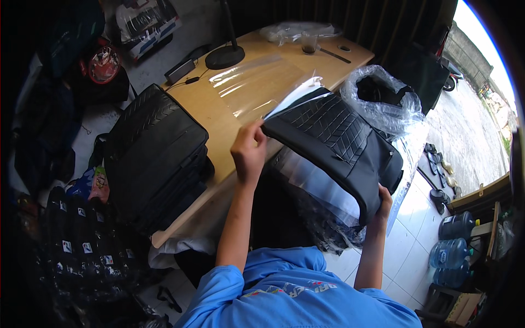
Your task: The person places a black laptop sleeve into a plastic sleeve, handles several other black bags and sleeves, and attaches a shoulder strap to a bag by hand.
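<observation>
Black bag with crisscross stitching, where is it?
In the head view, the black bag is right of centre, between the left hand at its left corner and the right hand at its lower right, with crumpled clear plastic beyond.

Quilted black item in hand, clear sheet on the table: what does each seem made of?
Quilted black item: synthetic or real leather, perhaps; low sheen, smooth border, stitched-looking lines. Clear sheet: likely plastic; glossy and transparent, with bright streaks.

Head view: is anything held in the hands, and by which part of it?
The black bag: left hand at its left corner, right hand at its lower right edge.
</observation>
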The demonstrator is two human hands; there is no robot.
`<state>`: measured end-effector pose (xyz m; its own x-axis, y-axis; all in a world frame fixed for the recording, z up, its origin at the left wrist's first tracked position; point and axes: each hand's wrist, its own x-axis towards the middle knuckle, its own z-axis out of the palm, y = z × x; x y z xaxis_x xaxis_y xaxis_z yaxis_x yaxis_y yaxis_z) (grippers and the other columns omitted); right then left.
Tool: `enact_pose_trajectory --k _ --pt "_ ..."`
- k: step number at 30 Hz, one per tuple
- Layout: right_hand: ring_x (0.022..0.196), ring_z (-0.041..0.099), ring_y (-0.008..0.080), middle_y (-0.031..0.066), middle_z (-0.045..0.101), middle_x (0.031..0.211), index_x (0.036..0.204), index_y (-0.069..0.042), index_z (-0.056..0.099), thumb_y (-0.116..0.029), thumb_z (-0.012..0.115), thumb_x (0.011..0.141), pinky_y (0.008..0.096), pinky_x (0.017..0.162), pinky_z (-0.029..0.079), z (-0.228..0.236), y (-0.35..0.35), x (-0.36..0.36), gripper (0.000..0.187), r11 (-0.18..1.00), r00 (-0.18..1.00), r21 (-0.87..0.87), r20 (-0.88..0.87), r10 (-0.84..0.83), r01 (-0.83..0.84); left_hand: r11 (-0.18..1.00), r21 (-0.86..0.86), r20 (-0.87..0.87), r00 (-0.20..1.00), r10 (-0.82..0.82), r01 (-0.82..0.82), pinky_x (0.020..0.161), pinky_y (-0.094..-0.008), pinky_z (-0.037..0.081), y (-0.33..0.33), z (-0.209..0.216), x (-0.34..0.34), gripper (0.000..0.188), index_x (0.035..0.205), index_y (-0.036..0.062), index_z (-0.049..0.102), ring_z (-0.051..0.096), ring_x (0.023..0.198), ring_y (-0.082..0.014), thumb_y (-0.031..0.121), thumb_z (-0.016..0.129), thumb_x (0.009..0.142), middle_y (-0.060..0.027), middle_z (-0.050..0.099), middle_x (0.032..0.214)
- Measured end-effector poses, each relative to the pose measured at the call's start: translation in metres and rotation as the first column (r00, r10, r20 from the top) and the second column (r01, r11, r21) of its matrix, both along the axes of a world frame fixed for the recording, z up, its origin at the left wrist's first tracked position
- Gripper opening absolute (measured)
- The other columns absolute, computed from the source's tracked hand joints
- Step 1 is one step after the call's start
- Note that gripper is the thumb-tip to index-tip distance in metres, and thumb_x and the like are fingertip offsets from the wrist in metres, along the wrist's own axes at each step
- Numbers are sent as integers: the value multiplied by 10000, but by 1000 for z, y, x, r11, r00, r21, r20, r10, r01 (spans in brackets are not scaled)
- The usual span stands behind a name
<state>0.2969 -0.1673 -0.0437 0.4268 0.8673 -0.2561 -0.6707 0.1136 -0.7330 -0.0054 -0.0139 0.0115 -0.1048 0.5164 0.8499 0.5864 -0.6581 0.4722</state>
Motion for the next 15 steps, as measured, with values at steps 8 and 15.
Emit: enact_pose_trajectory --k 8,15 --pt "814 656 230 142 661 905 973 62 622 -145 547 806 323 783 523 22 0 -30 276 995 992 -69 110 -59 67 980 102 -124 980 -157 170 699 -354 510 -7 -9 7 345 1004 22 612 618 789 -294 -140 609 699 -135 602 866" --pt "838 643 259 149 622 970 1129 65 520 -15 586 713 350 776 535 25 1 -27 429 994 992 -78 103 -68 77 986 -38 -277 947 -164 160 640 -359 502 8 40 10 189 964 28 627 611 742 -288 54 601 778 -122 611 835"
